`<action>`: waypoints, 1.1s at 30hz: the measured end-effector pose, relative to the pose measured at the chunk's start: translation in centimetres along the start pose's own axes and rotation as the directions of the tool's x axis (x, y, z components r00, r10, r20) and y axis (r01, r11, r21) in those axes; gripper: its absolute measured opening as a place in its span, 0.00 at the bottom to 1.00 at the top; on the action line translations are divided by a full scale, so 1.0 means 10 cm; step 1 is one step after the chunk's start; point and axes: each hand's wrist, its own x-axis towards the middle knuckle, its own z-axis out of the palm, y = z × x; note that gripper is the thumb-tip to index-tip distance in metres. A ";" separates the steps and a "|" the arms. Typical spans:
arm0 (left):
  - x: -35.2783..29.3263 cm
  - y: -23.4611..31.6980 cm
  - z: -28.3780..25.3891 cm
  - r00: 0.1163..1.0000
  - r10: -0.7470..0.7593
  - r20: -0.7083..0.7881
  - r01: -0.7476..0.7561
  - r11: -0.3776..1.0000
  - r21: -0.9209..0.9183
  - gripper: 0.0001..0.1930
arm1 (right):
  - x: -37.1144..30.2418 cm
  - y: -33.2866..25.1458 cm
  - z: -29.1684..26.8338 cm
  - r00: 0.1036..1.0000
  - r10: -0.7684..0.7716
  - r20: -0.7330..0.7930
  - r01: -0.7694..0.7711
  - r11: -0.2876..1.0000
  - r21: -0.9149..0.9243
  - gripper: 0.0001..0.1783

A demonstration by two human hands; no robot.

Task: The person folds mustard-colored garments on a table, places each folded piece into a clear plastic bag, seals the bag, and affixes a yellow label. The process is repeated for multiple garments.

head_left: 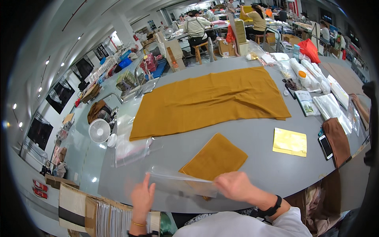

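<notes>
One clear, flat plastic bag (182,184) overlaps the folded mustard-cloth square (215,156), right hand (235,186) pinching it, apparently for tautness (left hand (143,195): can't tell its grip).

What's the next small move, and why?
Probably work the clear bag open toward the small cloth: the right hand grips one end, the left hand is at the other, and the small cloth lies folded nearby, outside the bag.
</notes>
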 end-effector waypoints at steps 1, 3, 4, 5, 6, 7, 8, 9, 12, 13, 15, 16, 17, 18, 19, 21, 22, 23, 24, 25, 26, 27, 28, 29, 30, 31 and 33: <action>-0.01 0.05 0.22 0.985 -0.140 0.106 0.170 0.910 -0.378 0.30 | 0.02 -0.06 0.10 0.999 -0.048 0.003 0.048 0.999 0.010 0.08; -0.02 0.12 0.55 0.945 -0.228 0.236 0.309 0.372 -0.875 0.35 | 0.08 -0.22 0.35 0.975 -0.222 -0.002 0.220 0.963 0.155 0.10; 0.02 0.16 0.69 0.946 -0.239 0.221 0.238 0.046 -0.970 0.37 | 0.12 -0.31 0.47 0.963 -0.267 0.039 0.258 0.954 0.153 0.10; 0.07 0.19 0.76 0.966 -0.183 0.181 0.121 -0.297 -0.947 0.39 | 0.16 -0.37 0.55 0.947 -0.308 0.091 0.291 0.943 0.162 0.10; 0.14 0.16 0.73 0.958 -0.264 0.111 0.038 -0.266 -0.963 0.39 | 0.20 -0.45 0.62 0.929 -0.339 0.148 0.311 0.932 0.187 0.11; 0.22 0.11 0.64 0.960 -0.278 0.017 -0.054 -0.243 -0.968 0.38 | 0.23 -0.47 0.65 0.922 -0.339 0.185 0.291 0.925 0.243 0.13; 0.30 0.00 0.44 0.954 -0.291 -0.064 -0.111 -0.147 -0.983 0.37 | 0.25 -0.45 0.64 0.903 -0.344 0.256 0.260 0.914 0.311 0.16; 0.39 -0.11 0.19 0.882 -0.435 -0.182 -0.173 0.060 -0.983 0.33 | 0.26 -0.41 0.61 0.916 -0.233 0.327 0.124 0.939 0.322 0.19; 0.61 -0.47 -0.66 0.787 -0.408 -0.462 -0.190 0.553 -0.811 0.27 | 0.22 0.07 0.42 0.969 0.110 0.222 -0.127 0.990 0.062 0.30; 0.73 -0.51 -0.84 0.779 -0.247 -0.577 -0.304 0.655 -0.692 0.26 | 0.17 0.29 0.37 0.932 0.263 0.251 -0.251 0.965 -0.078 0.32; 0.91 -0.41 -0.86 0.816 0.030 -0.577 -0.393 0.761 -0.517 0.25 | 0.06 0.72 0.38 0.936 0.337 0.102 -0.321 0.935 -0.149 0.33; 0.99 -0.29 -0.72 0.846 0.169 -0.506 -0.414 0.807 -0.422 0.24 | 0.01 0.88 0.46 0.923 0.369 0.111 -0.342 0.917 -0.205 0.34; 1.06 -0.11 -0.47 0.859 0.300 -0.416 -0.447 0.834 -0.322 0.24 | -0.03 1.04 0.52 0.921 0.386 0.056 -0.360 0.896 -0.258 0.36; 1.17 0.04 -0.23 0.855 0.418 -0.308 -0.492 0.842 -0.223 0.23 | -0.04 1.19 0.57 0.896 0.424 0.130 -0.376 0.882 -0.283 0.39; 1.30 0.25 0.09 0.768 0.572 -0.288 -0.616 0.783 -0.088 0.22 | -0.02 1.30 0.61 0.892 0.429 0.143 -0.374 0.877 -0.303 0.42; 1.33 0.53 0.67 0.733 0.668 -0.131 -0.673 0.740 0.009 0.25 | 0.06 1.41 0.67 0.873 0.460 0.163 -0.384 0.853 -0.353 0.46; 1.29 0.59 0.89 0.796 0.603 -0.048 -0.604 0.788 -0.122 0.27 | 0.13 1.38 0.71 0.858 0.484 0.172 -0.394 0.835 -0.383 0.49; 1.24 0.68 1.09 0.832 0.549 0.076 -0.513 0.815 -0.270 0.31 | 0.20 1.31 0.75 0.843 0.516 0.154 -0.409 0.800 -0.439 0.51; 1.21 0.70 1.24 0.858 0.501 0.115 -0.465 0.852 -0.241 0.31 | 0.26 1.21 0.81 0.825 0.519 0.224 -0.398 0.815 -0.422 0.53; 1.17 0.73 1.35 0.864 0.493 0.101 -0.458 0.853 -0.248 0.31 | 0.31 1.06 0.89 0.790 0.554 0.262 -0.392 0.785 -0.480 0.54; 1.13 0.74 1.42 0.873 0.480 0.080 -0.449 0.858 -0.250 0.32 | 0.34 0.87 1.03 0.795 0.539 0.277 -0.378 0.798 -0.468 0.56; 1.09 0.73 1.47 0.873 0.485 0.054 -0.455 0.849 -0.269 0.31 | 0.33 0.65 1.20 0.814 0.508 0.281 -0.340 0.810 -0.477 0.59; 1.05 0.70 1.47 0.874 0.485 0.021 -0.461 0.842 -0.281 0.30 | 0.28 0.45 1.36 0.870 0.433 0.236 -0.292 0.839 -0.459 0.55; 1.01 0.66 1.46 0.858 0.512 -0.041 -0.499 0.810 -0.308 0.29 | 0.22 0.33 1.47 0.850 0.432 0.301 -0.263 0.844 -0.467 0.51; 0.96 0.61 1.43 0.849 0.527 -0.039 -0.507 0.791 -0.343 0.28 | 0.14 0.31 1.51 0.897 0.377 0.230 -0.247 0.861 -0.445 0.48; 0.91 0.55 1.39 0.868 0.495 0.046 -0.426 0.788 -0.446 0.27 | 0.06 0.32 1.51 0.910 0.346 0.229 -0.233 0.883 -0.407 0.44; 0.77 0.41 1.28 0.849 0.490 0.197 -0.269 0.724 -0.635 0.24 | -0.09 0.46 1.39 0.952 0.254 0.169 -0.192 0.931 -0.311 0.30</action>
